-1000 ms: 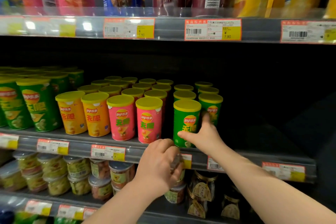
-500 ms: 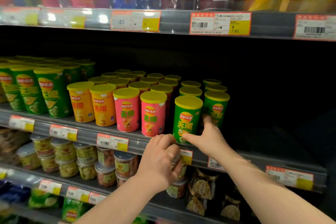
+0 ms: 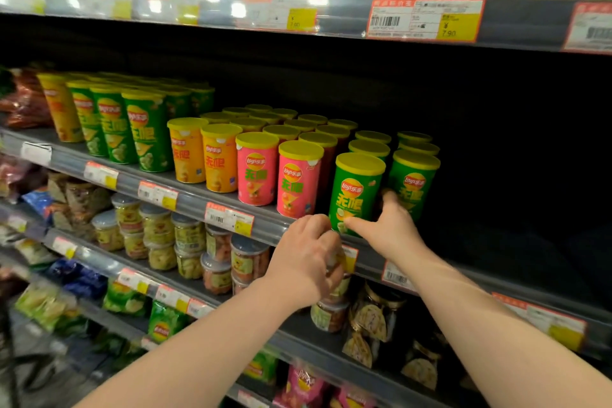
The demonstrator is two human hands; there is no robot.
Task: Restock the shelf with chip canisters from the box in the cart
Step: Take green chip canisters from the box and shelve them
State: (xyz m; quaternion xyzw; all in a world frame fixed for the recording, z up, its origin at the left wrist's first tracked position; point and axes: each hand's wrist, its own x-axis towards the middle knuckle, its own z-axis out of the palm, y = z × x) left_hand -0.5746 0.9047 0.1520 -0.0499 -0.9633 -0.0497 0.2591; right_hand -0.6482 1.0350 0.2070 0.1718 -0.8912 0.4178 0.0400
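Green canister point(image 3: 356, 195) gripped low by right hand point(image 3: 389, 232); left hand point(image 3: 304, 262) curled, cannot tell whether holding anything.

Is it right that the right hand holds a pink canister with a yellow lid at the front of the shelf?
No: in the head view the right hand holds a green canister with a yellow lid at the front of the shelf.

Sole view, head-worn wide-angle camera: set near the shelf point(image 3: 192, 202), facing forward and slightly down, turned obliquely so the shelf recedes leftward; both outstretched arms enter from the bottom edge, left hand point(image 3: 304, 258) and right hand point(image 3: 387, 228) meeting mid-frame by the green canister point(image 3: 356, 195).
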